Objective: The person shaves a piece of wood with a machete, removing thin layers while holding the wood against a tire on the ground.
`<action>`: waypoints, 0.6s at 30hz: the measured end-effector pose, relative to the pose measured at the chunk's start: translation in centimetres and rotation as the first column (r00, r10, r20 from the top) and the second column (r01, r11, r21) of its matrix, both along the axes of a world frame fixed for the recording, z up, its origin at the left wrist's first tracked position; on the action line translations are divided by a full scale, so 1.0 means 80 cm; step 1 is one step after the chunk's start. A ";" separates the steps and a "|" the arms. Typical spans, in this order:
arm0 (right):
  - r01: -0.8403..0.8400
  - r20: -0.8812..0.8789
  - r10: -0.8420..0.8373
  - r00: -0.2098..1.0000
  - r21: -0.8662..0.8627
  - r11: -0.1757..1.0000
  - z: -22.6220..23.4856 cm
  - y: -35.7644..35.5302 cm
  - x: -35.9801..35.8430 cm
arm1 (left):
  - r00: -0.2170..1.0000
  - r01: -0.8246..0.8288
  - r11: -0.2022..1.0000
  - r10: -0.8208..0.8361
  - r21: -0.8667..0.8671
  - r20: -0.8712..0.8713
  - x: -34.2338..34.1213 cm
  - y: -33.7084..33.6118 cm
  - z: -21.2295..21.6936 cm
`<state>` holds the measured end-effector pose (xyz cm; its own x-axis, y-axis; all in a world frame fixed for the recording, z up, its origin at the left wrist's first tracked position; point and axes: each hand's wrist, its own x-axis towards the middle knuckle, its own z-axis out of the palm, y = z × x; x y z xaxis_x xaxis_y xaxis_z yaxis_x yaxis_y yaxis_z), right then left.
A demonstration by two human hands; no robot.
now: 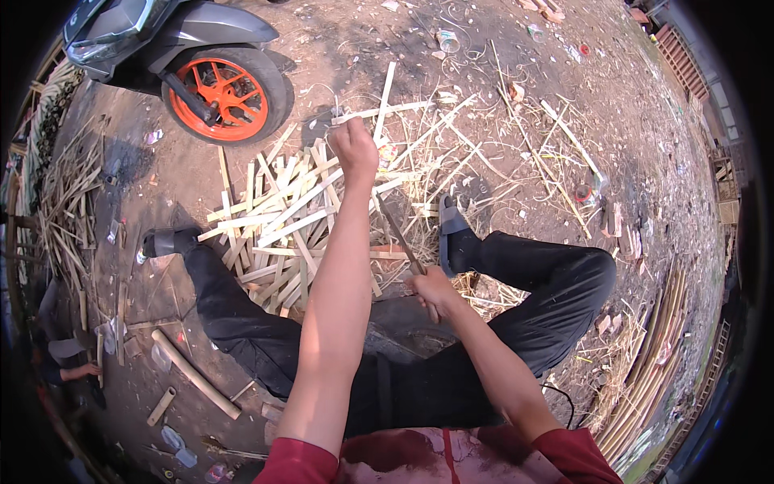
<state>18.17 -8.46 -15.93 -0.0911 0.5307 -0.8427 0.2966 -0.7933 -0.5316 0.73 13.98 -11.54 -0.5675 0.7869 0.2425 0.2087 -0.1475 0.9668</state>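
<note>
Right hand (pixel 433 292), near centre, grips long dark metal-bladed knife (pixel 397 231), blade pointing far-left. Left hand (pixel 353 148), farther out, closed; can't tell on what. Pale flat wooden strips (pixel 300 207) piled left of blade.

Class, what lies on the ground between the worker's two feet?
In the head view: a heap of pale strips and thin shavings, with the left forearm above.
</note>
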 end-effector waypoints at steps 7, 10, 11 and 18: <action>0.417 -0.321 -0.285 0.903 0.501 0.759 0.154 0.113 -0.014 | 0.995 0.058 0.994 -0.065 -0.091 -0.080 -0.020 0.001 -0.033; 0.442 -0.377 -0.253 0.891 0.596 0.671 0.137 0.111 -0.007 | 0.995 0.069 0.990 -0.060 -0.125 0.078 -0.028 0.002 -0.036; 0.436 -0.381 -0.236 0.894 0.623 0.649 0.109 0.101 -0.003 | 0.988 0.082 0.987 -0.063 -0.135 0.141 -0.029 0.003 -0.036; -0.220 0.367 0.164 0.916 0.116 0.969 -0.096 -0.021 -0.012 | 0.994 0.051 0.998 -0.047 -0.039 0.097 -0.031 0.006 -0.023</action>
